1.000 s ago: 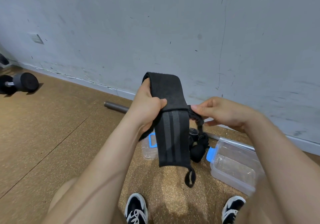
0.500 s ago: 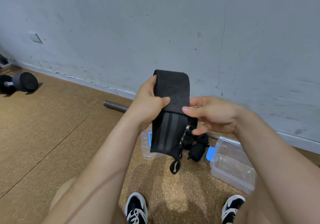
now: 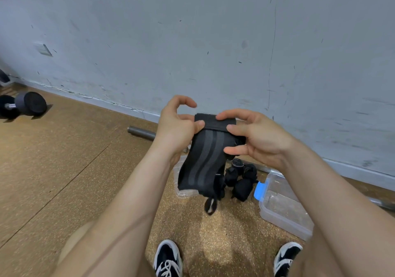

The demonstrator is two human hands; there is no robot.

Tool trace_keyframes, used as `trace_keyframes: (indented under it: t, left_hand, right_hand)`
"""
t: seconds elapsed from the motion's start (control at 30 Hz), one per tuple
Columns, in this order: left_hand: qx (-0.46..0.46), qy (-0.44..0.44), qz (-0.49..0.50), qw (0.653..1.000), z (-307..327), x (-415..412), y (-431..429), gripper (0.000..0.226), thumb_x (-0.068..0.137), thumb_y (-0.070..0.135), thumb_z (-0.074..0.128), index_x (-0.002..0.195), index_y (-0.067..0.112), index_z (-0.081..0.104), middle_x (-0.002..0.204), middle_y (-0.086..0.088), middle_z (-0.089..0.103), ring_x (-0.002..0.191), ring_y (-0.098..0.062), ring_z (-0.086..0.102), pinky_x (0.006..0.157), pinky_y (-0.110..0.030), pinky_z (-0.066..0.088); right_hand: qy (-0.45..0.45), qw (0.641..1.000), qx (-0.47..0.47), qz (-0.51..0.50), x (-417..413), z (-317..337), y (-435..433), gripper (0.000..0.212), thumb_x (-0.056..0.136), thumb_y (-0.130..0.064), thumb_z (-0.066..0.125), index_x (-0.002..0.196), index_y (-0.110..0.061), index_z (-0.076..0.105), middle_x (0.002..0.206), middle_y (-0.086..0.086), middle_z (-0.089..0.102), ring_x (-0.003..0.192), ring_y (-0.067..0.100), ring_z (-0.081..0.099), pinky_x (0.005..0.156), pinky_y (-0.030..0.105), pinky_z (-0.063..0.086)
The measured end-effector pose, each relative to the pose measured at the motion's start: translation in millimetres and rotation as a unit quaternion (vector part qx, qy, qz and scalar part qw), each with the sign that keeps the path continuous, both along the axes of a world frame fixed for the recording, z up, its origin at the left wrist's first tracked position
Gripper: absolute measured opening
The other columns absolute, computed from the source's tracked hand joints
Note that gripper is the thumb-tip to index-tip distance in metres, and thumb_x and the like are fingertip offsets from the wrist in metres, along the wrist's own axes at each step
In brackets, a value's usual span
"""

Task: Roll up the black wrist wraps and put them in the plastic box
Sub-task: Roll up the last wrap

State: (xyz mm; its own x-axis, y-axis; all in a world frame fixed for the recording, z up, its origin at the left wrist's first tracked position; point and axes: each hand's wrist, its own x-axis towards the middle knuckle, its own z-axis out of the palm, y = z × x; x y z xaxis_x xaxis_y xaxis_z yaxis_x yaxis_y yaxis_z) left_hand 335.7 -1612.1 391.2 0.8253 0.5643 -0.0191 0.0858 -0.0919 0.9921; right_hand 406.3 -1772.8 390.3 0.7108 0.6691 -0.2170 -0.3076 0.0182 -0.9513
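Observation:
A black wrist wrap (image 3: 203,161) with grey stripes hangs in front of me, its top end folded over into the start of a roll. My left hand (image 3: 176,127) pinches the folded top from the left with the thumb. My right hand (image 3: 254,136) grips the fold from the right, fingers over its top edge. The wrap's thumb loop (image 3: 210,205) dangles at the bottom. Several rolled black wraps (image 3: 240,177) lie on the floor. To their right stands the clear plastic box (image 3: 284,210), which has a blue clip. Its lid (image 3: 184,191) lies partly hidden behind the hanging wrap.
A steel bar (image 3: 142,131) lies along the grey wall. A black dumbbell (image 3: 23,105) rests on the cork floor at far left. My two shoes (image 3: 168,259) show at the bottom edge.
Both hands have lowered and come together at the wrap's top. The upper end is folded down shorter, and the right hand moved from the side onto the fold.

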Motion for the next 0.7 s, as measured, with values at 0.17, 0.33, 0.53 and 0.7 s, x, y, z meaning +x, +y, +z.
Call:
trace_keyframes:
  t: [0.17, 0.33, 0.53, 0.7]
  left_hand:
    - [-0.070, -0.023, -0.065, 0.995, 0.8, -4.9, -2.9, 0.026, 0.092, -0.011, 0.056, 0.082, 0.011, 0.066, 0.071, -0.006, 0.070, 0.062, -0.019, 0.066, 0.053, -0.027, 0.052]
    - [-0.078, -0.040, -0.274, 0.958, 7.8, -20.2, 7.5, 0.027, 0.098, 0.000, 0.047, 0.099, 0.014, 0.070, 0.103, -0.003, 0.071, 0.094, -0.012, 0.068, 0.077, -0.028, 0.055]
    - [0.157, 0.129, -0.378, 0.903, -3.2, -37.8, 18.9, 0.055, 0.076, -0.025, 0.060, 0.110, 0.018, 0.067, 0.114, -0.010, 0.068, 0.107, -0.023, 0.067, 0.091, -0.041, 0.056]
    - [0.169, 0.152, -0.308, 0.924, -9.3, -38.5, 18.8, 0.028, 0.077, -0.007, 0.078, 0.097, 0.011, 0.073, 0.079, -0.003, 0.076, 0.078, -0.009, 0.070, 0.082, -0.029, 0.058]
  right_hand:
    - [0.080, 0.994, 0.065, -0.019, 1.2, -6.5, 2.1, 0.032, 0.096, 0.012, 0.044, 0.099, -0.003, 0.071, 0.120, 0.021, 0.064, 0.096, 0.028, 0.069, 0.062, 0.032, 0.060]
    - [0.111, 0.977, 0.141, -0.115, 8.9, -3.9, 0.6, 0.028, 0.094, 0.015, 0.044, 0.095, 0.003, 0.069, 0.109, 0.023, 0.067, 0.094, 0.032, 0.070, 0.065, 0.034, 0.061]
    - [0.135, 0.960, 0.147, -0.195, 12.3, -6.6, 1.4, 0.025, 0.095, 0.016, 0.041, 0.093, 0.008, 0.065, 0.103, 0.020, 0.062, 0.091, 0.031, 0.065, 0.065, 0.034, 0.063]
    - [0.143, 0.948, 0.156, -0.238, 14.8, -5.9, 2.1, 0.026, 0.096, 0.015, 0.040, 0.092, 0.006, 0.065, 0.102, 0.018, 0.060, 0.093, 0.031, 0.063, 0.067, 0.035, 0.063]
